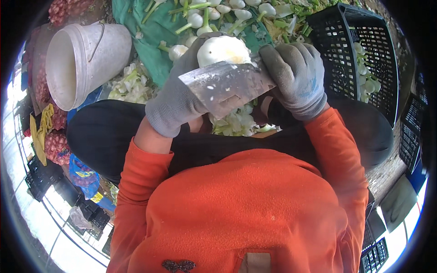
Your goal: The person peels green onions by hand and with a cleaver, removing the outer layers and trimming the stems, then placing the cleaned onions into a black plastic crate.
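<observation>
Left hand (175,102) grips 1 white onion (223,49); right hand (298,77) grips 1 cleaver (225,86)

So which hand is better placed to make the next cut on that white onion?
Probably the right hand: it grips the broad knife, whose blade lies against the white onion. The left hand cups the onion from below, steadying it.

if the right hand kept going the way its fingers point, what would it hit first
Probably the white onion: the gloved right hand grips the knife with fingers aimed left toward it. Depth is unclear, so it might pass just beside it.
</observation>
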{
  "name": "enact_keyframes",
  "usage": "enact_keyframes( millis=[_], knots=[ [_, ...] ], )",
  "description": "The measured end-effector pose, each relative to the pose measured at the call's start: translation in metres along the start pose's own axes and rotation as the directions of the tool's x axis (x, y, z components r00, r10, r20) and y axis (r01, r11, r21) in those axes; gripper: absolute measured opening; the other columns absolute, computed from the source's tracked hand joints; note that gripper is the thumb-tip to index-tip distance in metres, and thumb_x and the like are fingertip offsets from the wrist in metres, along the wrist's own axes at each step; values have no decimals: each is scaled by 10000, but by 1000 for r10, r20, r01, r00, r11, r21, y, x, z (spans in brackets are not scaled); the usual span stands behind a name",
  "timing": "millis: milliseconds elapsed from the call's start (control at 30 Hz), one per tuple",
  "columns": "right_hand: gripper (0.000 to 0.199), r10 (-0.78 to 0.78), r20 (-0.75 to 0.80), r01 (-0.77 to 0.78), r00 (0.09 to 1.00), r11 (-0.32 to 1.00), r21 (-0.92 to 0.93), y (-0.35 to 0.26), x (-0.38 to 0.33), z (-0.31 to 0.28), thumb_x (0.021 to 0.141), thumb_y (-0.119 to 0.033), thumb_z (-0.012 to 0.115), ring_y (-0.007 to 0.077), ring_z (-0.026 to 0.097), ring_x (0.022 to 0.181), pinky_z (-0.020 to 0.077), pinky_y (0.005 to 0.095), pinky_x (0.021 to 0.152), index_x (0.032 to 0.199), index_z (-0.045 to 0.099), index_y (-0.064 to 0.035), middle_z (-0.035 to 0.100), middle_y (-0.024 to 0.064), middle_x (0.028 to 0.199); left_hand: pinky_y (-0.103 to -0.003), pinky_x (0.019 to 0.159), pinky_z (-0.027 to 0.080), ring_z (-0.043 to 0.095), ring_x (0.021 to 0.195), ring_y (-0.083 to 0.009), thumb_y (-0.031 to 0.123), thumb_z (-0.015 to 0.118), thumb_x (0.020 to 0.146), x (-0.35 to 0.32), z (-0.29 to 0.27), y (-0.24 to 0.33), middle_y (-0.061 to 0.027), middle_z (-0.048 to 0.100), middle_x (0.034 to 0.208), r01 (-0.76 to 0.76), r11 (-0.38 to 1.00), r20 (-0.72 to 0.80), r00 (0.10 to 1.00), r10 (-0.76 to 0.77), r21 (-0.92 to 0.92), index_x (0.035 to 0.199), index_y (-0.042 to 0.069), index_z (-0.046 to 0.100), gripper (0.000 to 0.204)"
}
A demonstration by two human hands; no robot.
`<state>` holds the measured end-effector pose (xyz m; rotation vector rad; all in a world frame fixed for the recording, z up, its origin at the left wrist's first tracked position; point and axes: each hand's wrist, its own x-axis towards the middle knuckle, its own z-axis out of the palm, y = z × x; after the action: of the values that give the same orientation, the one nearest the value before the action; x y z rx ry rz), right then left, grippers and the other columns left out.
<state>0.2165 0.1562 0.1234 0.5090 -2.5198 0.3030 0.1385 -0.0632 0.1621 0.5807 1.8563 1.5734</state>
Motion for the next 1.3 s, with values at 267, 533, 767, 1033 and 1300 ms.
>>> enact_keyframes(
  millis=[267,533,767,1033,1300],
  knots=[
    [356,47,-79,-53,996,996,-74,20,0,7,711,-166,627,231,598,754,465,382,666,1065,608,-134,591,35,846,-293,855,501,600,978,-136,192,844,643,3,9,12,-63,620,1093,25,999,-31,999,-27,-44,1194,8,521,665],
    [212,506,-210,-489,836,862,130,19,1,0,800,-59,672,342,608,737,482,414,633,997,599,-31,613,150,848,-325,899,487,601,1010,-165,245,866,619,-4,-7,12,-73,627,1093,-22,1000,-118,993,22,-2,1239,19,501,754],
    [248,486,34,-469,873,819,332,-18,12,-15,862,-90,663,230,591,696,471,328,631,1080,573,-10,601,111,838,-409,884,481,607,1002,-282,282,863,603,14,-5,-11,-115,606,1071,-210,748,-198,888,416,630,1176,83,530,692],
    [353,507,704,-693,497,-256,674,-21,27,-47,903,-158,607,77,546,779,461,230,665,1216,550,-5,616,25,933,-452,860,457,582,973,-327,265,840,584,24,9,-13,-114,591,1035,-205,581,-63,911,407,787,1164,109,539,672],
    [480,449,754,-663,480,-378,646,-19,23,-40,908,-222,615,85,561,591,463,216,504,1310,472,-2,624,60,974,-433,893,452,564,1029,-360,242,862,558,30,20,-7,-160,594,1063,-164,491,50,970,237,856,1183,42,527,737]
  ],
)
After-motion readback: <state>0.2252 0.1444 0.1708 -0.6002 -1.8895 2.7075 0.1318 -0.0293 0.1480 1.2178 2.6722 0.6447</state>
